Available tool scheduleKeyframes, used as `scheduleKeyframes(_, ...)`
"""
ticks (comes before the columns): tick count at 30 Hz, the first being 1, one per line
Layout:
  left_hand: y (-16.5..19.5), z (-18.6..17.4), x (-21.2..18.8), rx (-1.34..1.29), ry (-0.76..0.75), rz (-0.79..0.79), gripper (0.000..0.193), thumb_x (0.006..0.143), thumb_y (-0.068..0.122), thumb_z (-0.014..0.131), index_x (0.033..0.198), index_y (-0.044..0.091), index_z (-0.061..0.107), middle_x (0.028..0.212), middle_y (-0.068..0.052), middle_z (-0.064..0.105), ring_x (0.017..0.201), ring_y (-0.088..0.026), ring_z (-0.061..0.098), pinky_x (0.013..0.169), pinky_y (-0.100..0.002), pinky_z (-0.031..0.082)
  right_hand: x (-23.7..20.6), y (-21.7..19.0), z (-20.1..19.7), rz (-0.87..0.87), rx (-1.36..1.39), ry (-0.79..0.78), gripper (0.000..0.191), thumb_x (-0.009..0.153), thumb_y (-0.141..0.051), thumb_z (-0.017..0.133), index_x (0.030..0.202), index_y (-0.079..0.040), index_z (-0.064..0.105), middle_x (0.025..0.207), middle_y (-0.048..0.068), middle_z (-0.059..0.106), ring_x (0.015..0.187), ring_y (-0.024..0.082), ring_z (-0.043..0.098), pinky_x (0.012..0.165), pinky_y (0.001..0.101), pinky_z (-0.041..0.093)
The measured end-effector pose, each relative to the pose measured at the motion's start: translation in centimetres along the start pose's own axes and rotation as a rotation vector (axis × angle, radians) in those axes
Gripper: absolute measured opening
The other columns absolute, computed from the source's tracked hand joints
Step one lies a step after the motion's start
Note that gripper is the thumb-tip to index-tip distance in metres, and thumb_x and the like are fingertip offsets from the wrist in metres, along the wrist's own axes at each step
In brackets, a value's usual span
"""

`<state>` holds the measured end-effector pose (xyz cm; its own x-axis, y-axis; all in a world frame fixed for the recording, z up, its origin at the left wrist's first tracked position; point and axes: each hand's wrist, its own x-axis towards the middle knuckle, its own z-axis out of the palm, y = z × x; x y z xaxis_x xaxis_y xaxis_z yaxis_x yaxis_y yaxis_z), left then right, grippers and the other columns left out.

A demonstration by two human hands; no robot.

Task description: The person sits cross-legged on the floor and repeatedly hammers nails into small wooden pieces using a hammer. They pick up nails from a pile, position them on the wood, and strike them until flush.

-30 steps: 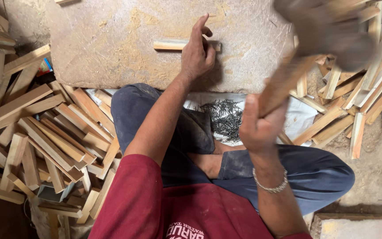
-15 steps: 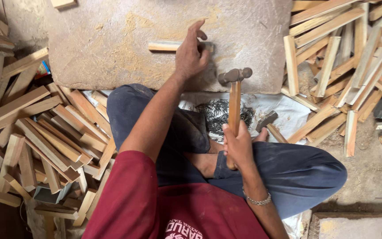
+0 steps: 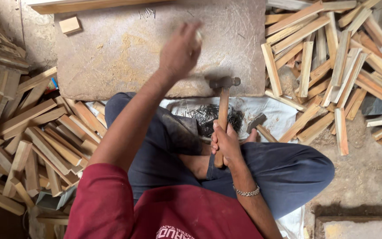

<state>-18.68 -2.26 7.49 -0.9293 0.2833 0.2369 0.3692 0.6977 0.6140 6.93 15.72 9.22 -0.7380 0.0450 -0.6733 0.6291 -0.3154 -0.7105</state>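
Note:
My right hand (image 3: 226, 142) grips the wooden handle of a hammer (image 3: 223, 102) over my lap. The metal head is at the near edge of the stone slab (image 3: 111, 57). My left hand (image 3: 180, 51) hovers blurred above the slab with its fingers curled. A pale bit shows at its fingertips, and I cannot tell whether it holds anything. A heap of dark nails (image 3: 208, 116) lies on the white cloth (image 3: 279, 113) in front of my crossed legs.
A second hammer (image 3: 256, 122) lies on the cloth right of the nails. A small wooden block (image 3: 70, 24) and a few nails (image 3: 147, 13) sit on the slab's far part. Piles of wooden strips lie on the left (image 3: 40, 141) and right (image 3: 332, 66).
The hammer has swung down from high on the right and now rests low at the slab's edge. My left hand has lifted off the wooden strip, which no longer shows on the slab.

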Motion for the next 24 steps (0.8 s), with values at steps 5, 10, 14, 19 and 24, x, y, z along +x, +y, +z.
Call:
scheduleKeyframes(5, -4.0, -2.0, -0.8, -0.321, 0.353, -0.39, 0.039, 0.092, 0.029, 0.073, 0.12, 0.003, 0.063, 0.123, -0.015, 0.058, 0.101, -0.022, 0.07, 0.083, -0.027, 0.062, 0.0, -0.1, 0.0, 0.02, 0.017, 0.012, 0.027, 0.101, -0.029, 0.061, 0.115, -0.008, 0.052, 0.065, 0.001, 0.049, 0.044, 0.009, 0.045, 0.036, 0.0265, 0.041)
scheduleKeyframes(10, -6.3, -3.7, -5.9, 0.031, 0.01, -0.864, 0.054, 0.091, 0.045, 0.076, 0.119, 0.002, 0.059, 0.117, -0.016, 0.055, 0.093, -0.024, 0.062, 0.078, -0.04, 0.054, 0.0, -0.4, 0.4, 0.034, -0.009, 0.024, 0.026, 0.1, -0.031, 0.061, 0.111, -0.01, 0.052, 0.063, 0.001, 0.048, 0.043, 0.009, 0.044, 0.035, 0.0266, 0.04)
scheduleKeyframes(14, -5.4, -2.8, -6.9, 0.222, 0.012, -0.443, 0.042, 0.089, 0.029, 0.075, 0.119, 0.002, 0.063, 0.108, -0.017, 0.055, 0.098, -0.026, 0.054, 0.083, -0.037, 0.052, -0.3, -0.4, 0.5, 0.039, 0.007, 0.038, 0.027, 0.101, -0.031, 0.061, 0.109, -0.008, 0.049, 0.065, 0.001, 0.048, 0.044, 0.01, 0.044, 0.036, 0.0269, 0.04)
scheduleKeyframes(19, -4.1, -0.2, -5.0, 0.299, -0.176, -0.062, 0.018, 0.093, 0.032, 0.074, 0.105, 0.018, 0.074, 0.103, -0.008, 0.059, 0.103, -0.028, 0.051, 0.094, -0.041, 0.043, -0.2, -0.9, 0.7, 0.055, 0.018, 0.005, 0.027, 0.101, -0.031, 0.059, 0.115, -0.009, 0.051, 0.067, 0.002, 0.048, 0.046, 0.01, 0.045, 0.037, 0.0268, 0.041)
scheduleKeyframes(24, -4.0, 2.1, -4.9, 0.281, 0.039, -0.021, 0.028, 0.084, 0.03, 0.078, 0.106, 0.015, 0.072, 0.105, -0.008, 0.061, 0.107, -0.026, 0.053, 0.096, -0.042, 0.042, -0.2, -0.6, 0.4, 0.036, 0.038, -0.013, 0.03, 0.1, -0.03, 0.06, 0.121, -0.009, 0.053, 0.067, 0.002, 0.047, 0.046, 0.01, 0.045, 0.038, 0.0266, 0.042)
